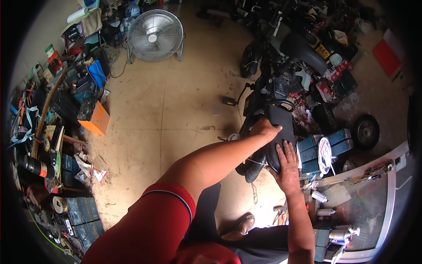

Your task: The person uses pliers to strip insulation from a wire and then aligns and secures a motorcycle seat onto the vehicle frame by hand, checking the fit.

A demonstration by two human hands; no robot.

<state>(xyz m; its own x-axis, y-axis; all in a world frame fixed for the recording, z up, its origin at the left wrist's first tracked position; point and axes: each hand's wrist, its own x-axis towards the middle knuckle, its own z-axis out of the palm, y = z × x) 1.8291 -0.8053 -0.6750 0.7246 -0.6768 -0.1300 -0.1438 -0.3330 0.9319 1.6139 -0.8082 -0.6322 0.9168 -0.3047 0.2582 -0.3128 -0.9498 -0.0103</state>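
Note:
A dark two-wheeler, seemingly an electric bike (281,88), stands right of centre with its long black seat (281,116) pointing toward me. My left hand (264,128) grips the seat's left edge, thumb on top; its other fingers are mostly hidden. Closer to me, my right hand (288,169) rests on the right rear part of the same seat, fingers stretched out. Below the seat's rear end shows a dark rear fender or wheel (252,169). A small black box with a yellow mark (229,101) is on the floor left of the bike.
A round metal floor fan (154,36) stands at the far left. Clutter lines the left wall, with an orange box (94,119) at its edge. Blue-grey battery-like blocks (325,147), a loose wheel (366,132) and a glass-topped cabinet (365,207) lie right of the bike.

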